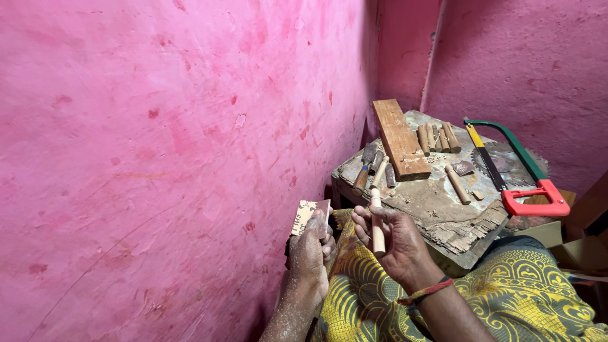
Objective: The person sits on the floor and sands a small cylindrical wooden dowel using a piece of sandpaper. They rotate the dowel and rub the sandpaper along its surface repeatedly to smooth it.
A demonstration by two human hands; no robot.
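Note:
My left hand (pixel 311 253) grips a small folded sheet of sandpaper (pixel 308 215) close to the pink wall. My right hand (pixel 392 239), palm up with a red thread band at the wrist, holds a short round wooden dowel (pixel 377 221) that lies across the fingers and points away from me. Both hands hover above my lap, which is draped in a yellow and green patterned cloth (pixel 506 297). The dowel and the sandpaper are a little apart.
A worn low workbench (pixel 443 202) stands just ahead. On it lie a wooden plank (pixel 400 139), several dowels (pixel 437 136), chisels (pixel 367 168), a hacksaw with a red handle (pixel 513 164) and a circular saw blade (pixel 506 161). Pink walls (pixel 158 158) close in on the left and behind.

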